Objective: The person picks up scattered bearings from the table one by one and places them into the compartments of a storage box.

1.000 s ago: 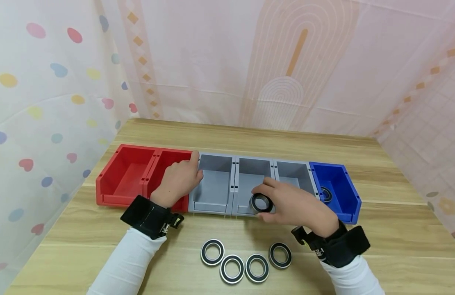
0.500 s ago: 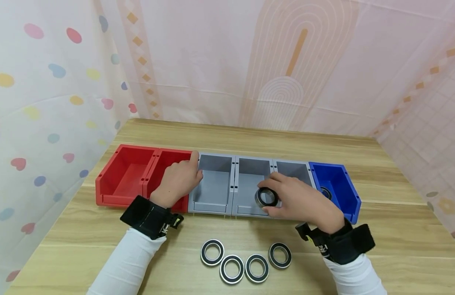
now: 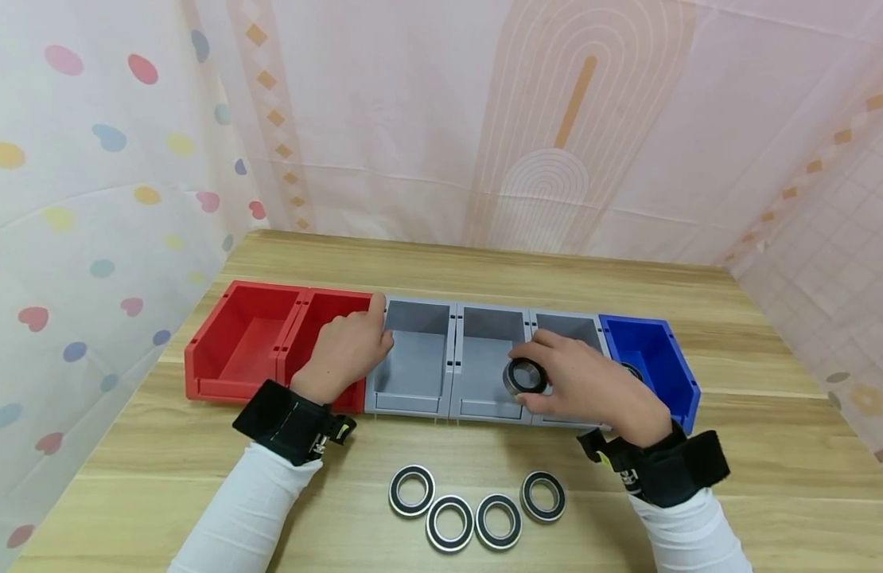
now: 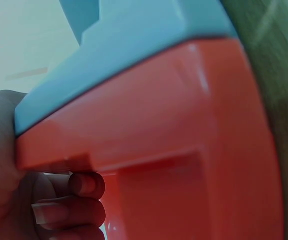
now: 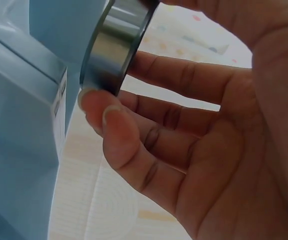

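My right hand (image 3: 588,382) pinches a ball bearing (image 3: 511,380) between thumb and fingers, above the front of the middle grey bin (image 3: 488,346) and the right grey bin (image 3: 566,325). In the right wrist view, the bearing's shiny outer rim (image 5: 111,47) shows at the fingertips. My left hand (image 3: 346,348) reaches over the inner red bin (image 3: 325,314). The left wrist view has its fingers (image 4: 76,212) curled inside the red bin wall (image 4: 149,107), gripping where it meets the left grey bin (image 3: 416,350).
Several loose bearings lie on the wooden table in front of the bins, one of them the leftmost bearing (image 3: 395,493). Another red bin (image 3: 251,350) ends the row at left, a blue bin (image 3: 659,362) at right. A bearing (image 3: 632,370) inside the blue bin is partly hidden by my right hand.
My right hand has shifted to the right and slightly up with the bearing, from the middle grey bin toward the right grey bin. My left hand stays put.
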`<state>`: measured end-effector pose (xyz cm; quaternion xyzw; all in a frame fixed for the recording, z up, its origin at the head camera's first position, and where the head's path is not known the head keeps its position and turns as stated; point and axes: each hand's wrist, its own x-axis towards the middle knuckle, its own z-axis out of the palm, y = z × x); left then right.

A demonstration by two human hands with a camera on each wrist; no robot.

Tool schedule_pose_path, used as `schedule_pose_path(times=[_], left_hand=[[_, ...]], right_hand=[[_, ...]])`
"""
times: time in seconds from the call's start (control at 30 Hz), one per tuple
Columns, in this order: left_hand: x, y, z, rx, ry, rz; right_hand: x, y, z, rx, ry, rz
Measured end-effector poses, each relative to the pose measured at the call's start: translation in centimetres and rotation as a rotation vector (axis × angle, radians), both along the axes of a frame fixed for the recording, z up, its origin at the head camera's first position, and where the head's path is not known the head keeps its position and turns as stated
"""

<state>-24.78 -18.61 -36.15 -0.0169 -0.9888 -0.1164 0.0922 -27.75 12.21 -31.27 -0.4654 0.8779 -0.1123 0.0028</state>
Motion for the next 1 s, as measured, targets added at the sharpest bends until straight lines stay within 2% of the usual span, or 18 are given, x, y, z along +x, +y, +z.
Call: schedule_pose_path(times=[0.53,0.83,1.0], left_hand=[[0.1,0.0,0.0,0.007,-0.001,0.002],[0.1,0.0,0.1,0.006,0.004,-0.002],[0.1,0.0,0.1,0.006,0.006,-0.004]], right_hand=[[-1.4,1.3,0.1,0.019,0.028,-0.086],[-2.2,2.0,0.0,0.024,-0.018,-0.14],[-2.7,2.4,-0.1,0.023,-0.026,-0.143]])
